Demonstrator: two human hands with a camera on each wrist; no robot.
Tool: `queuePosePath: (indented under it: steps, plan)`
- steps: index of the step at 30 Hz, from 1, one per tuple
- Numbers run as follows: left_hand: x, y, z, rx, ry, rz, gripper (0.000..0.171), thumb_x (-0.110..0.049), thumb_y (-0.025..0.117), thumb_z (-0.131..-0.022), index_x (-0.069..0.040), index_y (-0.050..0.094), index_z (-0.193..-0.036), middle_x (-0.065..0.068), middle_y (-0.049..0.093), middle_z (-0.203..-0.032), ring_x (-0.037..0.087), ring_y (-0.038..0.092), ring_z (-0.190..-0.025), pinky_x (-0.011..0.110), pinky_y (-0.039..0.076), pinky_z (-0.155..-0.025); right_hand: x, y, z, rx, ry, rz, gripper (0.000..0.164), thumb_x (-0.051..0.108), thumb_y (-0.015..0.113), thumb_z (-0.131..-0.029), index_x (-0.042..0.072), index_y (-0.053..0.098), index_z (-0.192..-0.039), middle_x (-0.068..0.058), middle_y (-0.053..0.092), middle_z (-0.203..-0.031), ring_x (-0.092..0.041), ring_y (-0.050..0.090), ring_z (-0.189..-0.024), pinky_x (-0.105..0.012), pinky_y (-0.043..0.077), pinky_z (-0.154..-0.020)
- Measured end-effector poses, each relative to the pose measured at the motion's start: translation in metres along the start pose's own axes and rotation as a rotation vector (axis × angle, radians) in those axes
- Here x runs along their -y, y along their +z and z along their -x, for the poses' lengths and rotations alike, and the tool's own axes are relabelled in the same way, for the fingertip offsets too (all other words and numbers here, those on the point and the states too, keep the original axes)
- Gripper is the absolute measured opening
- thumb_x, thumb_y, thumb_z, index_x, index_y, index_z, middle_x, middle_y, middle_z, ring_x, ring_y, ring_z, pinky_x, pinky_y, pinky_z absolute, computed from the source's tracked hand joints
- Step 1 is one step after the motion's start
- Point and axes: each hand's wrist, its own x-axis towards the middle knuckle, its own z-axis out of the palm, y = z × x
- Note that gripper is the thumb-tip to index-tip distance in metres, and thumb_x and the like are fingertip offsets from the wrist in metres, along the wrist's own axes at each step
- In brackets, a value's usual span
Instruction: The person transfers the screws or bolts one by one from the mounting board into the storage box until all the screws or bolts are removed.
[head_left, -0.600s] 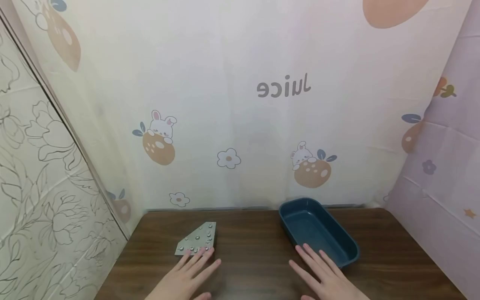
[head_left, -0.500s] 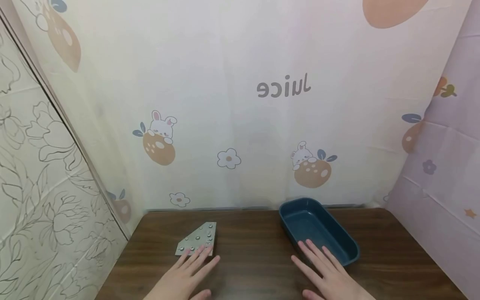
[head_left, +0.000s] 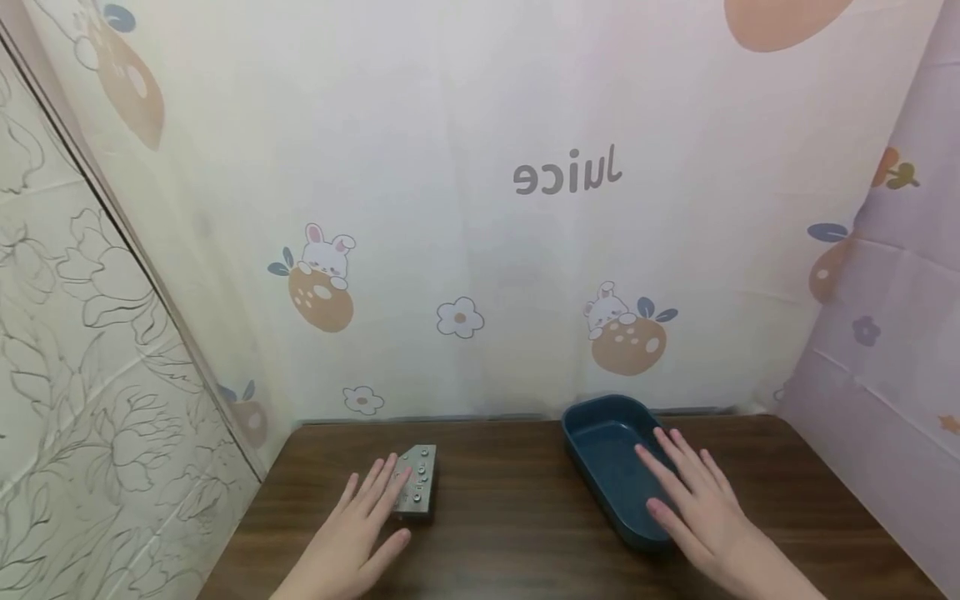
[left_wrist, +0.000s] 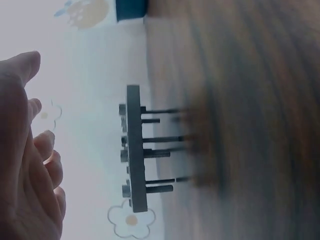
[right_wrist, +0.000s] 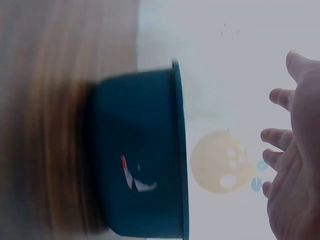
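A grey metal plate (head_left: 422, 485) with bolts through it stands at the left of the table. Seen edge-on in the left wrist view, the plate (left_wrist: 134, 150) has bolt heads above and threaded shanks pointing down. My left hand (head_left: 341, 533) hovers over its left part with fingers extended, and a gap shows between them. At the right sits a deep blue rectangular tray (head_left: 611, 458), set at a slant. My right hand (head_left: 705, 512) is held above the tray's right side, fingers spread and apart from it. Each hand holds nothing. Part of the plate is hidden under my left fingers.
The dark wood table (head_left: 495, 500) reaches back to a white curtain (head_left: 480, 233) printed with fruit and rabbits. More printed sheeting hangs at the left and right sides. A torn label scrap (right_wrist: 140, 184) sticks to the tray's outer wall.
My right hand has moved right and forward over the tray. My left hand has shifted a little left and forward over the plate. Tray and plate stay about where they were.
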Motion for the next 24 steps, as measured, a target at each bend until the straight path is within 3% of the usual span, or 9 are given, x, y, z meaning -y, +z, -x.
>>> queuePosePath:
  steps: [5, 9, 15, 19, 22, 24]
  plan:
    - [0.007, 0.004, -0.005, -0.082, -0.058, -0.017, 0.073, -0.046, 0.055, -0.102, -0.020, 0.023, -0.162, 0.006, 0.021, -0.166, 0.032, 0.025, -0.151, 0.055, 0.014, -0.121, -0.020, -0.002, -0.003, -0.035, 0.062, -0.088, 0.060, 0.016, 0.059, -0.100, 0.015, 0.038, -0.156, -0.015, 0.019, -0.166, -0.028, 0.006, -0.155, -0.052, -0.006, -0.122]
    - [0.014, 0.008, -0.008, -0.110, -0.113, 0.007, 0.074, -0.041, 0.060, -0.100, -0.022, 0.023, -0.162, 0.003, 0.025, -0.165, 0.032, 0.023, -0.151, 0.061, 0.020, -0.117, -0.037, 0.002, -0.002, -0.058, 0.128, -0.155, 0.053, 0.013, 0.055, -0.103, 0.015, 0.042, -0.154, -0.017, 0.022, -0.165, -0.032, 0.009, -0.154, -0.063, -0.003, -0.119]
    - [0.024, 0.018, -0.015, -0.113, -0.204, 0.161, 0.071, -0.037, 0.060, -0.101, -0.020, 0.026, -0.161, 0.004, 0.031, -0.163, 0.030, 0.024, -0.151, 0.062, 0.017, -0.118, -0.058, 0.004, 0.008, -0.079, 0.252, -0.238, 0.048, 0.015, 0.052, -0.105, 0.015, 0.045, -0.152, -0.025, 0.034, -0.157, -0.050, 0.024, -0.146, -0.073, 0.011, -0.113]
    - [0.031, 0.024, -0.019, -0.132, -0.252, 0.270, 0.066, -0.036, 0.058, -0.103, -0.019, 0.029, -0.160, 0.005, 0.035, -0.161, 0.036, 0.026, -0.149, 0.066, 0.019, -0.115, -0.066, 0.003, 0.014, -0.059, 0.364, -0.281, 0.048, 0.023, 0.048, -0.108, 0.021, 0.040, -0.155, -0.024, 0.036, -0.157, -0.054, 0.028, -0.141, -0.077, 0.018, -0.107]
    - [0.037, 0.026, -0.021, -0.170, -0.271, 0.306, 0.063, -0.035, 0.057, -0.103, -0.017, 0.033, -0.158, 0.005, 0.038, -0.160, 0.039, 0.031, -0.147, 0.067, 0.024, -0.113, -0.068, 0.007, 0.016, -0.053, 0.406, -0.307, 0.049, 0.025, 0.045, -0.109, 0.025, 0.035, -0.157, -0.022, 0.034, -0.159, -0.051, 0.030, -0.141, -0.076, 0.020, -0.107]
    - [0.039, 0.027, -0.021, -0.184, -0.285, 0.332, 0.061, -0.034, 0.057, -0.104, -0.016, 0.034, -0.158, 0.005, 0.039, -0.159, 0.037, 0.035, -0.145, 0.065, 0.027, -0.113, -0.069, 0.012, 0.018, -0.060, 0.419, -0.307, 0.049, 0.026, 0.044, -0.109, 0.026, 0.035, -0.157, -0.020, 0.034, -0.159, -0.040, 0.030, -0.145, -0.059, 0.021, -0.118]
